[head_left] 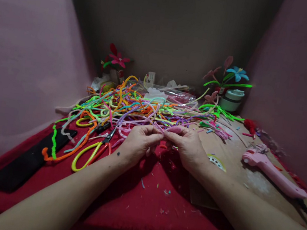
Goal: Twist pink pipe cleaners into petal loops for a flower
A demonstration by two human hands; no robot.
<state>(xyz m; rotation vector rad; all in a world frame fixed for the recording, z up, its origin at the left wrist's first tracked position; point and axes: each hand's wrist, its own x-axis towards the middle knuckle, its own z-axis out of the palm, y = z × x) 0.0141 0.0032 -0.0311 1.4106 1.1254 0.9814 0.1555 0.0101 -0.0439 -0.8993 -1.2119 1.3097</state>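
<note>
Your left hand (140,141) and right hand (186,145) pinched together on a pink pipe cleaner (173,129), red-clothed desk (133,205), tangled pipe cleaner pile (140,107) at 12 o'clock, pink walls (15,50) around.

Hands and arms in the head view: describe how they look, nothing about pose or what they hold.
Both forearms are bare, with no sleeves in view. The left hand and right hand wear no gloves, and no rings, watch or bracelets show. A small dark dot marks the left wrist.

No readable text, labels, brands or nos. anywhere in the view; a small white tag (150,78) stood at the back of the table behind the pipe cleaner pile (142,109), but its print was too blurred to read
</note>
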